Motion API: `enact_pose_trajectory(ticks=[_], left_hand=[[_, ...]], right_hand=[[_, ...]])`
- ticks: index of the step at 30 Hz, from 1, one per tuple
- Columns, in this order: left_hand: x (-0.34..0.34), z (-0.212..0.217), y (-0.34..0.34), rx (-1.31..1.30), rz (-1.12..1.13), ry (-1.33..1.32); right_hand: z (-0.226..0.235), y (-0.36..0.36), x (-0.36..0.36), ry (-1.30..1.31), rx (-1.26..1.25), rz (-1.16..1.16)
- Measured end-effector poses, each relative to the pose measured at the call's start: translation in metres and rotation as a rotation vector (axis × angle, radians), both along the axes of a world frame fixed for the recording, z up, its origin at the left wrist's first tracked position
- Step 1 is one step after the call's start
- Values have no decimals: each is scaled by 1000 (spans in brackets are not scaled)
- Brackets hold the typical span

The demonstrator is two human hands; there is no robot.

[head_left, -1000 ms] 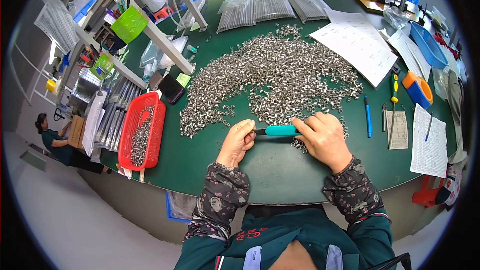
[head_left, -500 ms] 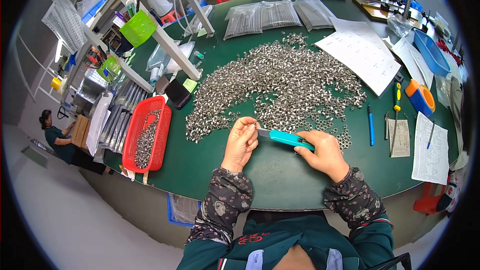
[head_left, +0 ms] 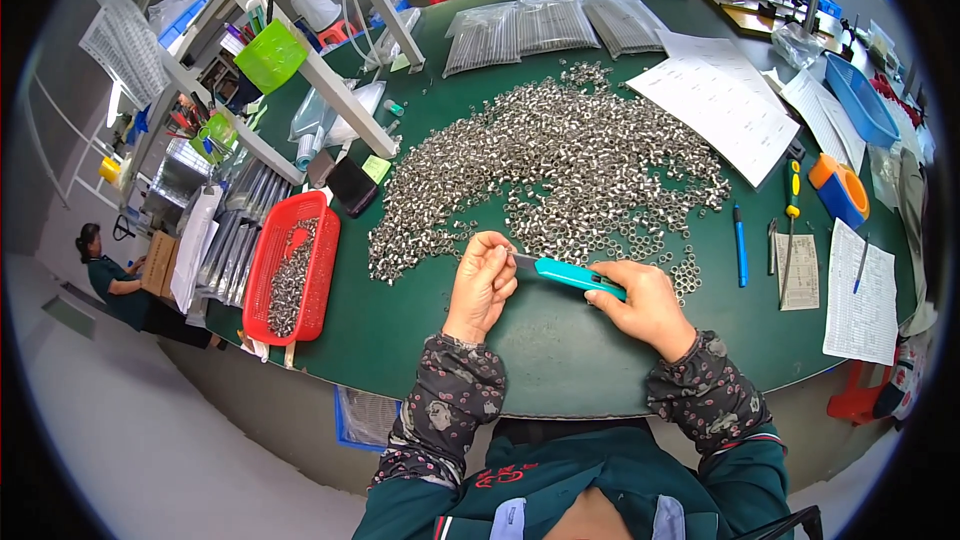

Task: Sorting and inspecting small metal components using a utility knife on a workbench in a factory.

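Teal knife, right hand gripping (palm down)

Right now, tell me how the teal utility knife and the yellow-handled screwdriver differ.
The utility knife is gripped in the right hand; the screwdriver lies loose on the table.
The knife's handle is teal, while the screwdriver's is yellow and black.
The knife points leftward, toward the left hand; the screwdriver's shaft points toward the person.
Both are hand tools with a coloured handle and a slimmer working end.
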State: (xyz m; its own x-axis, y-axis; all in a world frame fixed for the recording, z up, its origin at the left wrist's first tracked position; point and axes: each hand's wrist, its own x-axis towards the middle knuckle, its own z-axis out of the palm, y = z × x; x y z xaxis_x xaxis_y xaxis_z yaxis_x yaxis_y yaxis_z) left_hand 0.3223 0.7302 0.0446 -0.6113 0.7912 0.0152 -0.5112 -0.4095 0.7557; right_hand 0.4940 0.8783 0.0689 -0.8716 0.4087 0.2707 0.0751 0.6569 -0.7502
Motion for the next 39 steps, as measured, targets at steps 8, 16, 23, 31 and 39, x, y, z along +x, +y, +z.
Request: enact_pose_trajectory(ticks=[8, 16, 23, 31, 39], left_hand=[[1, -4, 0, -16, 2, 49], [-1, -7, -3, -54, 12, 56], [-1, -6, -2, -88, 16, 22], [1, -2, -2, -123, 20, -75], [-3, 1, -5, -42, 81, -179]], right_hand=[[0, 1, 0, -35, -15, 44], [5, -2, 1, -28, 132, -7], [5, -3, 0, 57, 341, -68], [7, 0, -3, 233, 574, -80], [23, -11, 1, 298, 519, -53]])
